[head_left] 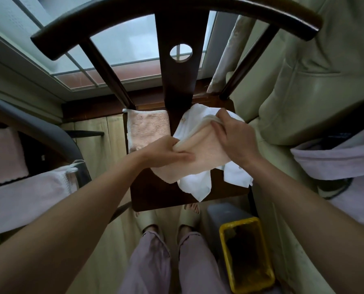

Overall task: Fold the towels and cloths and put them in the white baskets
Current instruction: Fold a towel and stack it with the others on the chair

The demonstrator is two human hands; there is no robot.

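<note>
- The pale pink terry towel [200, 153] is held just above the seat of the dark wooden chair [155, 192], stretched between both hands, its upper edge doubled over into a thick fold.
- The left hand [166, 152] pinches the towel's left end, thumb on top and fingers curled beneath; its grip is closed on the cloth.
- The right hand [233, 134] pinches the folded upper edge at the far right corner, fingers bent over the fold; that grip is also closed on the cloth.
- Under the held towel lies a crumpled white cloth [196, 185], spread over the right half of the seat, with one corner hanging past the front edge.
- A second pink terry towel, folded into a flat rectangle [147, 128], lies on the left rear of the seat, touching the chair's back post.
- That makes three cloths on or over the chair: two pink, one white.
- A yellow-rimmed rectangular bin [248, 254] stands on the floor to the right of the person's feet; its inside is dark and what it holds cannot be told.
- At the left, pale pink towelling [22, 196] is draped over a grey frame.
- At the right stands a cream leather sofa [316, 88] with lilac cloth [333, 160] lying on it.
- Beyond the chair back is a window [121, 43].
</note>
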